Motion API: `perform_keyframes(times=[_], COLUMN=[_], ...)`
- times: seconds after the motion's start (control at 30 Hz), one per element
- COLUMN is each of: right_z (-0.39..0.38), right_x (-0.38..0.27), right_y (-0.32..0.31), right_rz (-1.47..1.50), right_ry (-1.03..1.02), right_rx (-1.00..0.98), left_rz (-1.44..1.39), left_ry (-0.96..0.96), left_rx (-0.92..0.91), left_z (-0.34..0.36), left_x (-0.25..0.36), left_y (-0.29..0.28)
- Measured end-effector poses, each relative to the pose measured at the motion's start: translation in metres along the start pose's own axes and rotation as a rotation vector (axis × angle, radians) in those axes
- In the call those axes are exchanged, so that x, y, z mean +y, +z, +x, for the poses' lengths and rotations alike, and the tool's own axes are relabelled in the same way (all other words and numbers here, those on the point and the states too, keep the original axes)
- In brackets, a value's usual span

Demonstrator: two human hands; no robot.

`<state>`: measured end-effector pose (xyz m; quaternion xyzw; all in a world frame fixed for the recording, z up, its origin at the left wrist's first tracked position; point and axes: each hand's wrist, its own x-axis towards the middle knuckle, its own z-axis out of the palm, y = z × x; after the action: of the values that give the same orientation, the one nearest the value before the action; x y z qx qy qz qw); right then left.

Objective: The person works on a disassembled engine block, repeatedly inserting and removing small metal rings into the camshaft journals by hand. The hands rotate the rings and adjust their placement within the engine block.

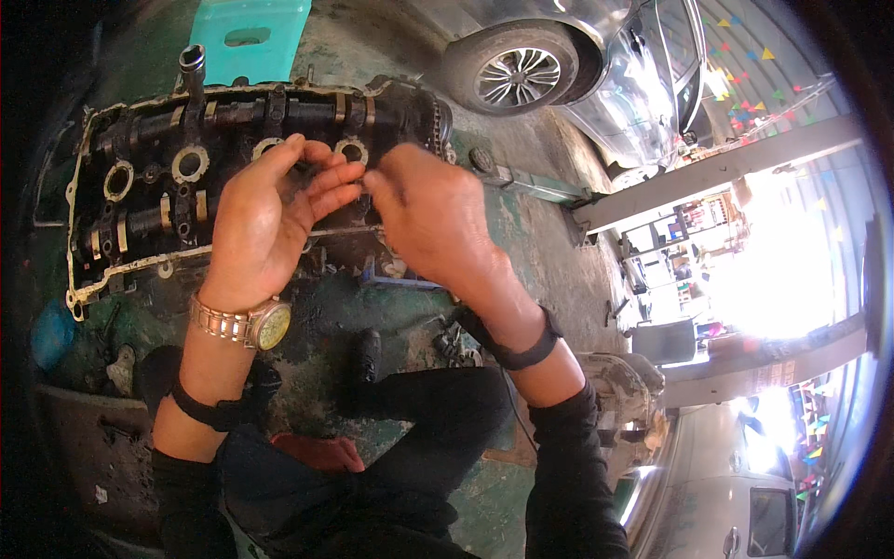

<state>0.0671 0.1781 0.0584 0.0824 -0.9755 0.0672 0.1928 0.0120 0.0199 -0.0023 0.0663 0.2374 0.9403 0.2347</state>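
While over cylinder head [233,177] | left hand [265,219], right hand [433,219] pinch something small (unclear) | teal panel [250,37] behind

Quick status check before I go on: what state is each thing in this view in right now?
Cylinder head: lying on the floor, cover off, camshafts exposed, grimy.
Left hand: raised over the head, fingers curled, fingertips meeting the right hand's.
Right hand: fingertips pinched; what they hold is too small to tell.
Socket extension: standing upright in the head.
Car: parked behind.
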Motion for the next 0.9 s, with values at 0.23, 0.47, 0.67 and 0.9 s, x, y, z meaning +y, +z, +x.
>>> perform_keyframes(times=[0.23,0.47,0.67,0.9], right_z=[0.002,0.005,0.008,0.011], right_x=[-0.021,-0.032,-0.035,-0.034], right_y=[-0.014,-0.012,-0.01,-0.01], right_rz=[0.206,0.175,0.132,0.022], right_ry=[-0.203,-0.262,-0.29,-0.311], right_rx=[0.11,0.039,0.057,0.031], left_rz=[0.0,-0.016,-0.056,-0.153], left_ry=[-0.026,-0.035,-0.053,-0.092], left_rx=[-0.003,0.037,0.063,-0.014], left_z=[-0.001,-0.002,-0.004,-0.003], left_x=[0.001,-0.005,-0.005,-0.011], left_y=[0.001,0.003,0.002,-0.004])
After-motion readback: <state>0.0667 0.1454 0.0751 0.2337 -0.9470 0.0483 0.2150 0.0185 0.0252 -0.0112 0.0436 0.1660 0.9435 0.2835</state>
